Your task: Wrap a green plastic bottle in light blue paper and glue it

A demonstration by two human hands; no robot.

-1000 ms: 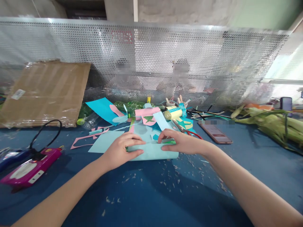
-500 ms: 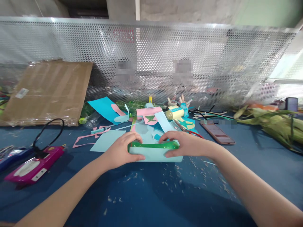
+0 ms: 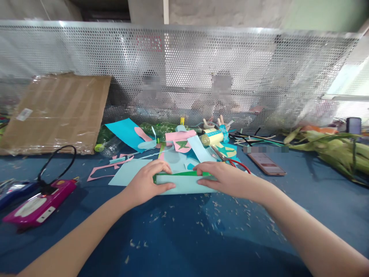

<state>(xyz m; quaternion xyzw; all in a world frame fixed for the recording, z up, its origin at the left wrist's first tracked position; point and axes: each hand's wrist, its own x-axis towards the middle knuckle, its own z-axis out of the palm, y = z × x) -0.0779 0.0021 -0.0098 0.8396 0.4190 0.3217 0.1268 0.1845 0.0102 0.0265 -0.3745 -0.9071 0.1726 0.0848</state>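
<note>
A sheet of light blue paper (image 3: 184,186) is curved up around a green plastic bottle (image 3: 186,174) lying sideways, and only a strip of the green shows above the paper's edge. My left hand (image 3: 147,181) grips the left end, thumb on the paper's front and fingers over the top. At the other end my right hand (image 3: 220,176) holds the same roll, with its thumb across the front and its fingers bent over the bottle. Just behind that hand lie red-handled scissors (image 3: 241,163).
Paper cut-outs, a blue sheet (image 3: 127,132) and a wrapped bottle (image 3: 211,137) are heaped behind the hands. A phone (image 3: 266,163) and corn husks (image 3: 331,148) lie right. On the left are a magenta device (image 3: 43,204) and cardboard (image 3: 57,111) against a perforated metal screen (image 3: 187,57).
The paper has come up higher over the bottle, so less green shows. My right hand has slid slightly left and its thumb now lies flatter along the paper.
</note>
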